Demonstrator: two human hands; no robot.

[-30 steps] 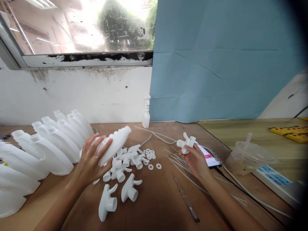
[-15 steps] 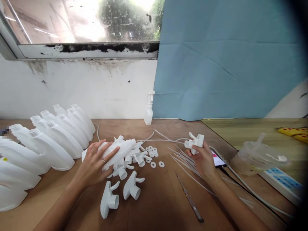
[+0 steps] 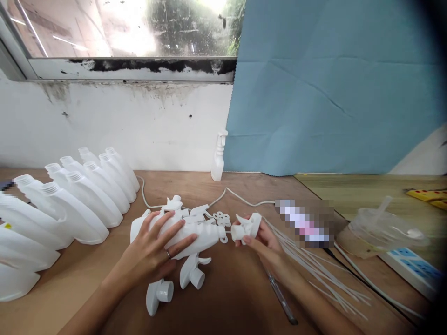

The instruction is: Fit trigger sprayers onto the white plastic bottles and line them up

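Observation:
My left hand is wrapped over a white plastic bottle, which is tilted on its side with its neck pointing right. My right hand grips a white trigger spray head, its collar facing the bottle's mouth across a small gap. A thin tube seems to run from the collar into the mouth. Beneath and behind the bottle lie more spray heads, partly hidden by it and my left hand. Two loose spray heads, one nearer and one farther, rest below. White washers lie behind the bottle's neck.
Rows of open white bottles stand at left. A finished spray bottle stands by the wall. Thin tubes, tweezers, a phone, a drink cup, a power strip and cables are at right.
My right hand has brought the spray head left to the bottle's mouth. My left hand has moved the bottle slightly right and down, its neck now level with the spray head.

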